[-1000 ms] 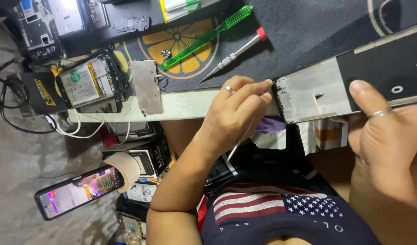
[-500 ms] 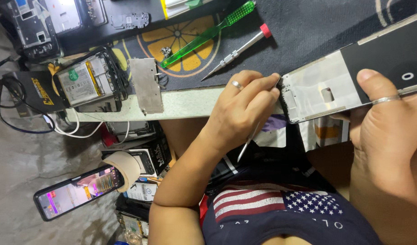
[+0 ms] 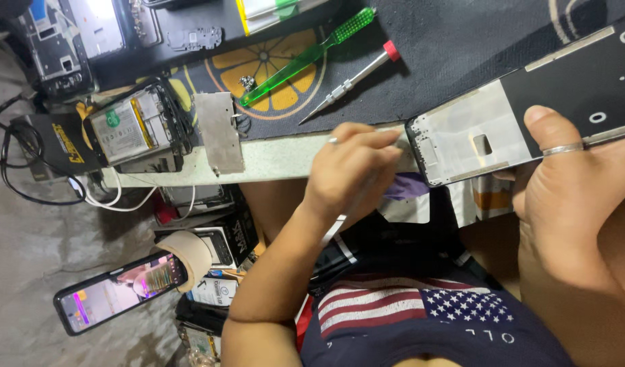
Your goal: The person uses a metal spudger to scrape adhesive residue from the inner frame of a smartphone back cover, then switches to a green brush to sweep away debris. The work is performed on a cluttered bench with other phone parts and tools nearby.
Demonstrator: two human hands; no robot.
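Observation:
My right hand grips a phone frame with a silver inner plate and a black section, thumb pressed on top; a ring is on the thumb. The frame is tilted and juts out past the table edge over my lap. My left hand is closed on a thin metal tool, whose shaft runs back under the palm. Its fingertips are right beside the frame's left end. A ring shows on one left finger.
On the dark mat lie a green-handled screwdriver and a red-capped screwdriver. A metal plate and an opened phone with its battery sit at the table edge. A lit phone, boxes and cables are on the floor at left.
The frame has tilted more steeply and shifted a little up and right in my right hand. My left hand stays at its left end, moving slightly with the tool.

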